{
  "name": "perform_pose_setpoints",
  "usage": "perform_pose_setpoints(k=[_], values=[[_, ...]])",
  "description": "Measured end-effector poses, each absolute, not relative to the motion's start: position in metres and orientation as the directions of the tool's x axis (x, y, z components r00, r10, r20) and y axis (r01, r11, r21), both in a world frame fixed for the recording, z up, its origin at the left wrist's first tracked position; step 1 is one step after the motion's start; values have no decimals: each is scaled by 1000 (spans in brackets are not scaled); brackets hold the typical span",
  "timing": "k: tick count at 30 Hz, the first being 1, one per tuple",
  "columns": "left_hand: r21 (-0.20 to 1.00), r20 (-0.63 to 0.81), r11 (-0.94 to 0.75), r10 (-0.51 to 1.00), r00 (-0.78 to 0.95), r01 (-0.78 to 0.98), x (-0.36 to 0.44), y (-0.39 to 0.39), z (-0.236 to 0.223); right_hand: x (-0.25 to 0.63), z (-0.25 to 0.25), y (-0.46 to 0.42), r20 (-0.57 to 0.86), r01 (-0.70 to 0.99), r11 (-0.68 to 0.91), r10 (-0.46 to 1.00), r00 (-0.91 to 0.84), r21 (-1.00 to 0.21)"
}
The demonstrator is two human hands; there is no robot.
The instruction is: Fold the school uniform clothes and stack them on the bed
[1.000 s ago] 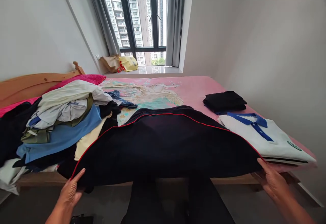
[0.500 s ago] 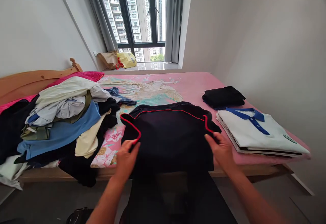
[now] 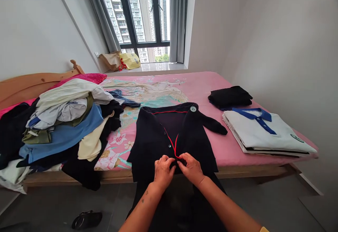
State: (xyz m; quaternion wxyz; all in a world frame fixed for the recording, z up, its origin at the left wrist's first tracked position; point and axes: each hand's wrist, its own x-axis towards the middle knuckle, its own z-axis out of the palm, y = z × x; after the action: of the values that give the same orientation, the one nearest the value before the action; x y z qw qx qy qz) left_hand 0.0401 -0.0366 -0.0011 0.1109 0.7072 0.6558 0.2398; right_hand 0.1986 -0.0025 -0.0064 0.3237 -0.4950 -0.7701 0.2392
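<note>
- Dark fabric with red piping is pinched between both hands: the left hand [image 3: 164,170] and the right hand [image 3: 190,168] meet at the front opening of a navy jacket [image 3: 158,138], fingers curled onto the cloth at the lower end of the red-edged placket.
- Navy jacket: lies face up at the near edge of the bed [image 3: 206,87], its hem hanging over the edge towards the person; one sleeve [image 3: 212,124] stretches out to the right, and a round badge [image 3: 193,108] sits near the collar.
- Folded white polo shirt [image 3: 264,133] with blue collar: rests on a flat stack at the right of the bed, near the sleeve tip but apart from it.
- Folded black garment [image 3: 229,97]: lies just behind the white polo shirt.
- Heap of unfolded clothes [image 3: 60,119]: white, blue, cream and black pieces piled at the left of the bed, beside the jacket.
- Paper bags [image 3: 120,60]: brown and yellow, on the window sill beyond the bed.
- Black shoe [image 3: 87,219]: on the floor, lower left.
</note>
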Motion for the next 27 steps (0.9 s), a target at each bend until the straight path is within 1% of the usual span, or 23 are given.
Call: perform_pose_setpoints(k=[3,4,8,10,15,18,22,25,27], values=[[469,184,-95,983,9,878,52,-35,-2,197,-2,-4,312,616,442,897,-314,-652],[489,175,-93,985,7,868,55,-34,-2,197,-2,-5,326,619,460,888,-325,-636],[641,119,-52,992,-33,766,58,-30,0,193,-5,-7,317,643,490,872,-374,-588],[691,96,-36,994,-43,722,54,-26,1,191,-6,-6,299,650,478,878,-374,-591],[806,69,-29,997,-44,591,46,-18,6,193,-1,1,297,582,440,897,-328,-684],[868,59,-35,998,-33,495,46,-13,6,196,-2,5,255,557,394,915,-313,-731],[906,23,-21,1000,1,423,45,-9,2,201,-11,7,193,515,328,934,-300,-792],[928,-5,-4,1000,25,372,41,-9,1,205,-12,10,150,434,298,927,-344,-850],[943,-22,10,999,33,334,40,-9,0,206,-10,13,126,412,287,918,-375,-865]])
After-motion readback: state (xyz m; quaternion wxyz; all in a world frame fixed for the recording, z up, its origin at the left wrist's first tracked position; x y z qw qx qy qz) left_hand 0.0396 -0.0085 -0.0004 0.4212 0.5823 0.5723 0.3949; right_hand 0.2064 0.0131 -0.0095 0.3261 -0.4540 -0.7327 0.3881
